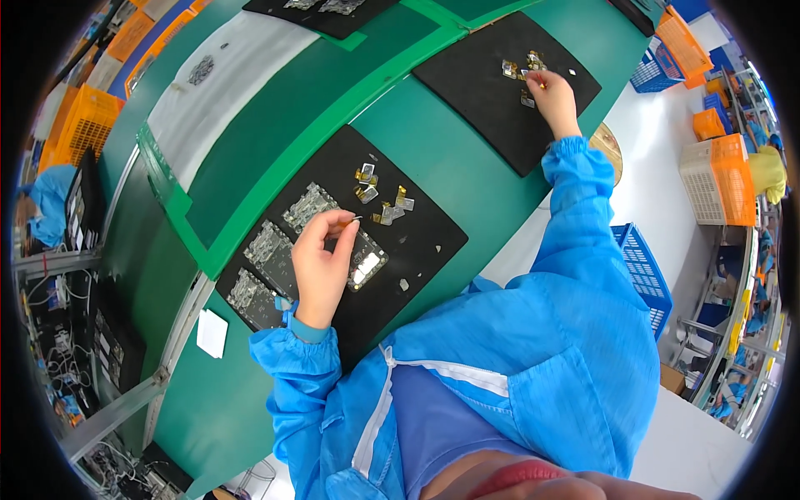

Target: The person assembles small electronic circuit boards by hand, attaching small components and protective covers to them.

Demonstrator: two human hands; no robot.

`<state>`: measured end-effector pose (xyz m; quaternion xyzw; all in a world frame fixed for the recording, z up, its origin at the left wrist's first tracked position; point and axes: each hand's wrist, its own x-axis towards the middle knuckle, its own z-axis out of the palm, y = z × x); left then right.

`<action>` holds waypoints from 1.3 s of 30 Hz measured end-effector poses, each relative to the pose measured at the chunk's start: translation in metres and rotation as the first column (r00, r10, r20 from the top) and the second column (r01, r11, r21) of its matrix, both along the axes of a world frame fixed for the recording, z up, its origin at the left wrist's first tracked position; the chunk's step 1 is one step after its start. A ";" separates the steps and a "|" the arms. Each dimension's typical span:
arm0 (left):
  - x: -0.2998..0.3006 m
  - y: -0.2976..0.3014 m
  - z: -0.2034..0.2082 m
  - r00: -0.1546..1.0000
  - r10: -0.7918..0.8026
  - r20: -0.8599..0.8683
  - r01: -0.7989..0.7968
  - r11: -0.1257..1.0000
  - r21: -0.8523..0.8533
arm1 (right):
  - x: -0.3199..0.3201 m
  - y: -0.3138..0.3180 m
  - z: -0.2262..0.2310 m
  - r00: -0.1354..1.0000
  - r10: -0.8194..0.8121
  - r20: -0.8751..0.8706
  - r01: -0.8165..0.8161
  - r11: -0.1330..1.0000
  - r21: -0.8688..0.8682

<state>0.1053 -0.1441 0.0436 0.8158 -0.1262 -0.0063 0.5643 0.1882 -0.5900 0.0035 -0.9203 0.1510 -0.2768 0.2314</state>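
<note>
My left hand (323, 262) is raised over the nearer black mat (425, 250), thumb and forefinger pinched on a tiny pale piece at their tips, too small to name. Beneath and beside it lie several phone-sized circuit assemblies (271, 250), the nearest one partly covered by the hand. Beyond the fingertips are loose gold-and-silver small parts (367, 193) with flex tails. Out at the farther black mat (475, 92), my right hand (552, 96) reaches into similar small parts (510, 69). Its fingers are closed together, and what they hold, if anything, is hidden.
Both mats lie on a green bench (417, 154) edged with green tape. A white strip (233, 75) runs along the far side. A folded white paper (212, 333) lies at left. Blue baskets (646, 275) and an orange crate (721, 179) stand on the right.
</note>
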 end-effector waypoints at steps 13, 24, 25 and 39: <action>-0.061 0.075 0.007 0.959 0.266 -0.102 -0.273 0.959 -0.069 | 0.056 -0.007 -0.004 0.929 -0.068 -0.363 0.113 0.988 0.104; -0.088 0.114 -0.004 0.891 0.420 -0.171 -0.443 0.886 -0.135 | 0.075 -0.052 -0.010 0.886 0.149 -0.440 -0.175 0.984 -0.021; -0.089 0.118 -0.008 0.903 0.413 -0.120 -0.425 0.899 -0.103 | 0.077 -0.055 -0.011 0.866 0.163 -0.473 -0.197 0.980 -0.025; -0.076 0.123 -0.015 0.913 0.341 -0.225 -0.361 0.931 -0.053 | -0.017 0.165 0.054 0.733 0.680 0.034 -0.589 0.608 0.533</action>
